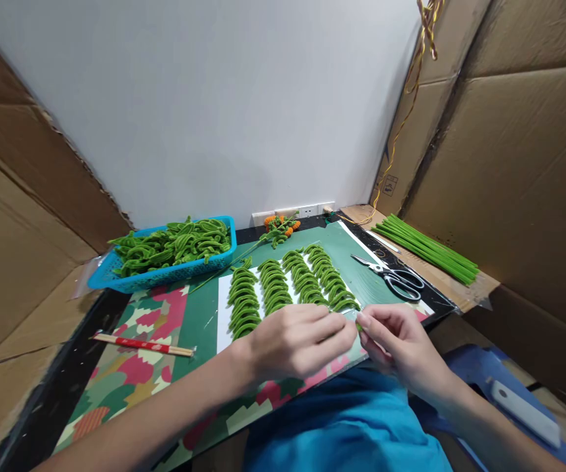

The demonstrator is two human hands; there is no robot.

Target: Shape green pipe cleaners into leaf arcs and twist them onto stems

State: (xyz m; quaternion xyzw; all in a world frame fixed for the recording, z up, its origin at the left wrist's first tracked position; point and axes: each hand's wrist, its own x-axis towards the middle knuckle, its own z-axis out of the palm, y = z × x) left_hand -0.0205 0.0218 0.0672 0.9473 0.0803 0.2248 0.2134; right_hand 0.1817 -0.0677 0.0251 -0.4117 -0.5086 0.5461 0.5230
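My right hand is closed in a pinch at the table's front edge, holding a small green chenille piece between thumb and fingers. Close beside it, my left hand has its fingers bent and pressed together, the tips reaching toward the same piece; what they grip is hidden. Behind my hands, curved green chenille leaves lie in several rows on a white sheet. My left hand covers the near ends of some rows.
At the back left stands a blue basket heaped with green chenille pieces. An orange chenille flower lies by the wall. Scissors and straight green stems lie right. Wrapped chopsticks lie left. Cardboard walls flank the table.
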